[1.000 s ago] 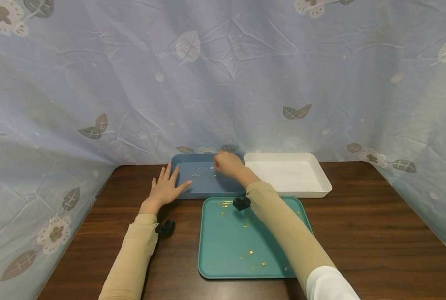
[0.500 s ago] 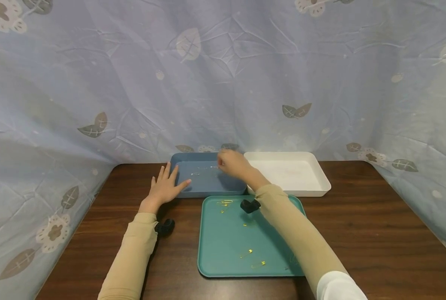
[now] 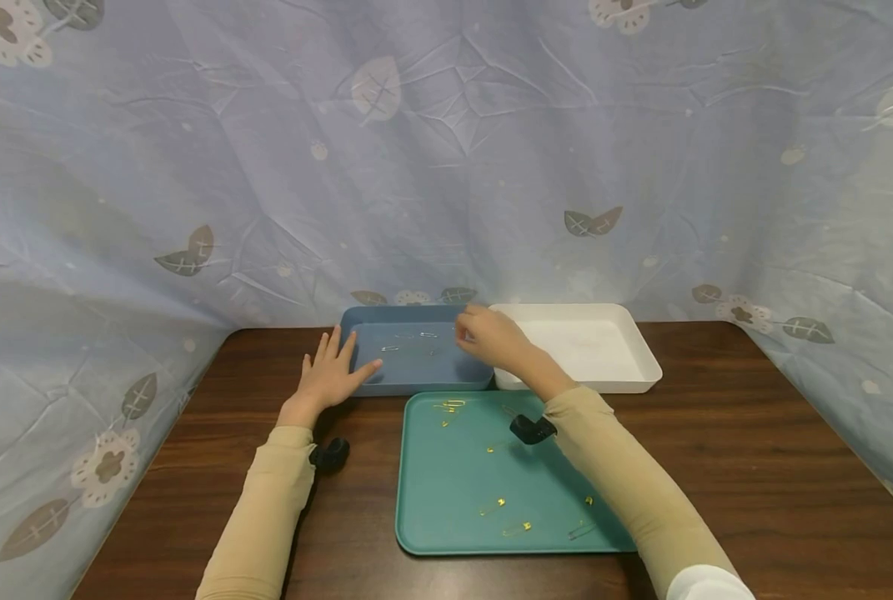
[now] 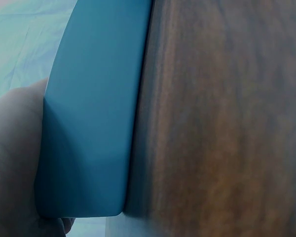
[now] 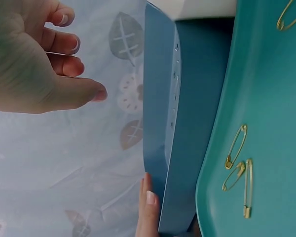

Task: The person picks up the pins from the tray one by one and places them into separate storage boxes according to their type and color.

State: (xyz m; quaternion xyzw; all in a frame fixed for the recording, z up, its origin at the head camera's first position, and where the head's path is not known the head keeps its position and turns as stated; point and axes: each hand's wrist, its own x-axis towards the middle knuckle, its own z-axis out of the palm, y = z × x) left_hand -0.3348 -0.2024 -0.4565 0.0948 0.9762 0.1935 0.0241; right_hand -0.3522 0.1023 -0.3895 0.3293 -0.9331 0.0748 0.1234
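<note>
My left hand (image 3: 329, 379) lies with spread fingers over the left rim of the blue tray (image 3: 416, 389), its thumb at the tray's front wall. Inside that tray lie several silver safety pins (image 3: 390, 348). Over the blue tray's right end is my right hand (image 3: 491, 337). The right wrist view shows this right hand (image 5: 44, 64) with loosely bent fingers, thumb apart, and nothing held. In front, the green tray (image 3: 446, 475) carries gold safety pins (image 3: 517, 529) and a silver safety pin (image 3: 583, 530).
A white tray (image 3: 577, 390) stands right of the blue one, side by side. All the trays rest on a dark wooden table (image 3: 754, 450). A patterned cloth (image 3: 446, 167) hangs behind the table. My right forearm (image 3: 626, 475) crosses above the green tray.
My right hand has moved right across the blue tray and its fingers have loosened. More of the silver pins there and of the green tray shows. The left hand stays put.
</note>
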